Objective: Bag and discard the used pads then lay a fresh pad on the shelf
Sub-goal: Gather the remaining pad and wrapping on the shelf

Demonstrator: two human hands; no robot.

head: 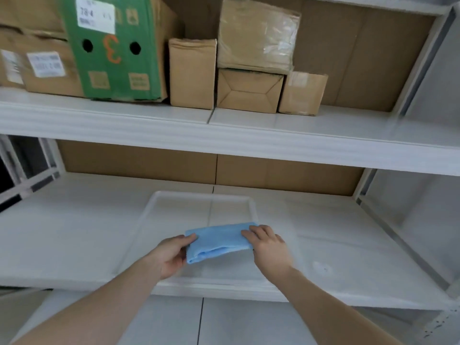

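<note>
Far left on the upper shelf (249,143), brown boxes (44,68) crowd against a green box (112,48), with more cardboard boxes (249,70) stacked to its right. Down on the lower shelf (62,232) sits a clear tray (154,210). Left hand (171,255) pinches the left end of the folded blue pad (219,241), thumb on top, fingers curled beneath. The pad is over the near half of the tray; whether it touches the tray, hard to tell. Right hand (270,247) grips its right end, fingers pressed together over the top edge. Nothing blocks the tray.
</note>
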